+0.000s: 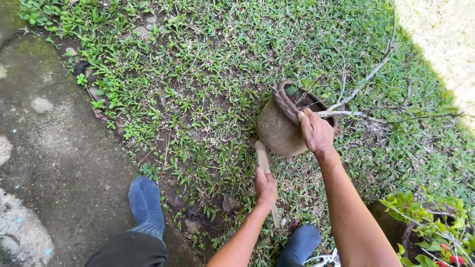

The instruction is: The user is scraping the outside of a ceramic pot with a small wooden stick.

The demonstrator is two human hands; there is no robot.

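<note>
A brown clay pot (278, 129) lies tilted on the grass, its mouth turned up and to the right. A bare, pale-branched plant (352, 95) grows out of it and sprawls to the right. My right hand (315, 130) grips the pot's rim at its near side. My left hand (265, 187) is closed around a wooden handle (261, 157) whose upper end meets the bottom of the pot; the tool's working end is hidden.
Patchy grass and bare soil surround the pot. A concrete path (49, 163) runs along the left. My blue shoes (145, 201) stand at the grass edge. A leafy potted plant (426, 228) sits at lower right, a pale wall (445, 29) at upper right.
</note>
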